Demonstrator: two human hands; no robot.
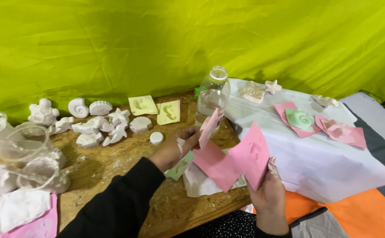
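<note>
No packages, labels, signs or screens show anywhere on the table or against the yellow-green backdrop.

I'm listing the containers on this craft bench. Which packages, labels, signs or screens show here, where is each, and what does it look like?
Clear plastic bottle: upright at the wooden table's back edge, uncapped, no label visible.
Small white cap: round, lying on the table left of the bottle.
Clear plastic cups: far left, smeared white.
No signs or screens.

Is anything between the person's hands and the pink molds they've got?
No. The right hand grips one pink mold directly, and the left hand pinches another pink mold directly.
</note>
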